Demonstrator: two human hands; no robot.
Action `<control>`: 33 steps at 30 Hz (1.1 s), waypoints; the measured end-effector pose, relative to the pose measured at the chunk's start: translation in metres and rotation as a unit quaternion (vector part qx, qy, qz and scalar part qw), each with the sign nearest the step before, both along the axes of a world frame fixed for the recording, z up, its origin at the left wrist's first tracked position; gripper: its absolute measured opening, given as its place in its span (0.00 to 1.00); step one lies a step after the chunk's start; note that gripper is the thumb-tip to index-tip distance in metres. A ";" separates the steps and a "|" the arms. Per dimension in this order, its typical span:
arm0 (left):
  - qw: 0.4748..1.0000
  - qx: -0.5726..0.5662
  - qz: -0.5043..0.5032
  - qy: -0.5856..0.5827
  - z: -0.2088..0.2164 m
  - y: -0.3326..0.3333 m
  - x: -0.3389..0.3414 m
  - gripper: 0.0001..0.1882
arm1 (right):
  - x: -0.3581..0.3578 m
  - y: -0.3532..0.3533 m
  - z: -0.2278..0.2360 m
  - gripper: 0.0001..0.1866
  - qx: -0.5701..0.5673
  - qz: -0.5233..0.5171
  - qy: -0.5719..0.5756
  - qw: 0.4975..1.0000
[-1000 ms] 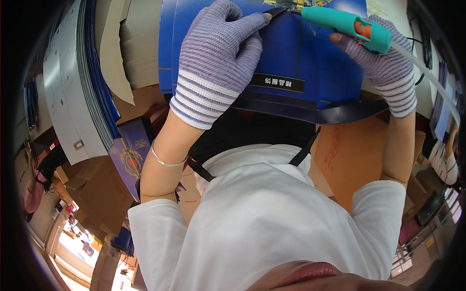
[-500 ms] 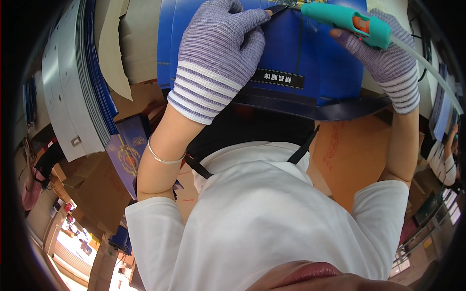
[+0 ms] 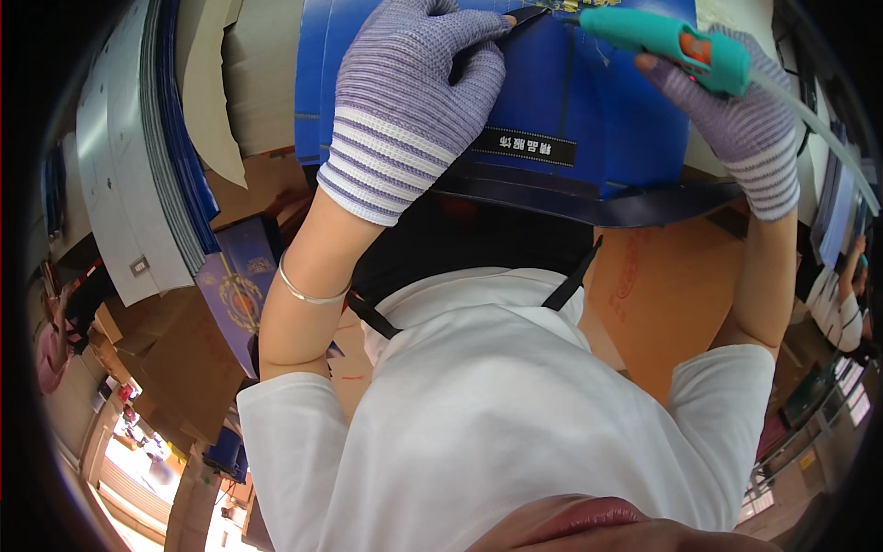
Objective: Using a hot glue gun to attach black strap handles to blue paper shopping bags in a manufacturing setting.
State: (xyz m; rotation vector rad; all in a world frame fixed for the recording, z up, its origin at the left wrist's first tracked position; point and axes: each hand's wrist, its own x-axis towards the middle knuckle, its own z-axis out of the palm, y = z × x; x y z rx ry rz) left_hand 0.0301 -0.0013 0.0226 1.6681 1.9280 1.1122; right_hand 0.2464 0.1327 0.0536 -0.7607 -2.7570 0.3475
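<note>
A flat blue printed cardboard piece (image 3: 552,87) with a black label (image 3: 531,147) lies before me. My left hand (image 3: 414,87), in a purple-and-white striped glove with bare fingertips, rests over its left part. Thumb and finger pinch the end of a dark flat strip (image 3: 524,18) near the gold print at the far edge. My right hand (image 3: 736,106), gloved alike, grips a teal hot glue gun (image 3: 644,35) with an orange trigger. Its nozzle points left, just right of the strip. A translucent glue stick (image 3: 819,129) sticks out of the gun's back.
A dark band (image 3: 644,207) curves along the cardboard's near edge. To the left stand stacked grey-and-blue sheets (image 3: 124,156), a blue printed piece (image 3: 241,290) and brown cardboard boxes (image 3: 179,368). Other people show at the far left (image 3: 57,345) and far right (image 3: 839,299).
The glue gun has shifted slightly right, its nozzle drawing away from the strip. My left hand keeps its pinch and has barely moved.
</note>
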 end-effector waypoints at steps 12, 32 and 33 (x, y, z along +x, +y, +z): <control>0.999 -0.007 0.003 -0.033 -0.002 0.004 0.002 0.10 | 0.006 0.004 -0.007 0.15 0.005 -0.017 -0.015 1.000; 0.997 -0.023 0.021 -0.065 -0.014 0.000 0.000 0.11 | 0.032 -0.004 0.013 0.11 -0.064 0.001 -0.139 0.988; 0.998 0.051 -0.007 -0.021 -0.033 -0.003 -0.010 0.10 | 0.039 -0.003 0.018 0.12 -0.072 0.005 -0.193 0.979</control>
